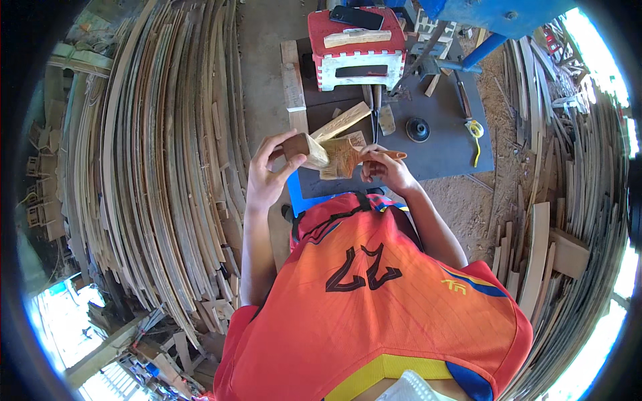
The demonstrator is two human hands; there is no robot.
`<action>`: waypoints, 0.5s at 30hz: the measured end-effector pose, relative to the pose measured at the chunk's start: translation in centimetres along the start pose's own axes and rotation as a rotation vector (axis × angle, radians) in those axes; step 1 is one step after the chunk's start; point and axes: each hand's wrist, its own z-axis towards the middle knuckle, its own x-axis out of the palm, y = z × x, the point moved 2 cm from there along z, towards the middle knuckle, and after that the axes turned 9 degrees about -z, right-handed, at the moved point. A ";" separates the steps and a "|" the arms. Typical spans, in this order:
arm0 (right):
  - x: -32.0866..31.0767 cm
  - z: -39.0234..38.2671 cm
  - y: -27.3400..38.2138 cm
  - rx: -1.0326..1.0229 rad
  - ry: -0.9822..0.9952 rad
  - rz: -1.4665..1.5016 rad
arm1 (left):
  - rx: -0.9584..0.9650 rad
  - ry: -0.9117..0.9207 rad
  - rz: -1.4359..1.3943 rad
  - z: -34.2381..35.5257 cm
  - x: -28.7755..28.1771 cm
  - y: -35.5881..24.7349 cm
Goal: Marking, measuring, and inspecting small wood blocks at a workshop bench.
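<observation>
My left hand (pixel 267 170) grips a short squared wooden block (pixel 306 150), fingers around its left end. My right hand (pixel 380 167) holds the orange-brown handle of what looks like a wide brush (pixel 344 160); its broad head sits beside the block's right side. A pale wooden strip (pixel 342 120) slants just beyond them on the dark worktop (pixel 455 154). Right of the hands lie a round black object (pixel 417 129), a long tool with a brown handle (pixel 463 97) and a yellow tape measure (pixel 474 130).
A red and white stool (pixel 357 52) holds a phone (pixel 356 17) and a wood piece. A blue metal frame (pixel 481 52) stands at the top right. Stacks of long boards (pixel 167 167) line the left side, with more timber (pixel 545 254) on the right.
</observation>
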 end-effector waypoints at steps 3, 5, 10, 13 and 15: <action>-1.7 0.2 -3.6 0.072 -0.090 -0.176 | -0.007 -0.003 -0.018 -0.6 -0.9 0.7; -2.7 0.3 -5.0 0.074 -0.059 -0.274 | -0.035 0.005 -0.050 -1.0 -1.0 1.1; -4.9 0.7 -7.5 0.117 -0.134 -0.331 | -0.020 0.008 -0.137 -1.4 -1.5 1.8; -5.9 0.5 -8.3 0.168 -0.199 -0.315 | -0.072 0.007 -0.152 -1.5 -2.3 1.8; -5.8 0.3 -8.4 0.186 -0.169 -0.294 | -0.087 0.013 -0.154 -1.8 -2.9 2.1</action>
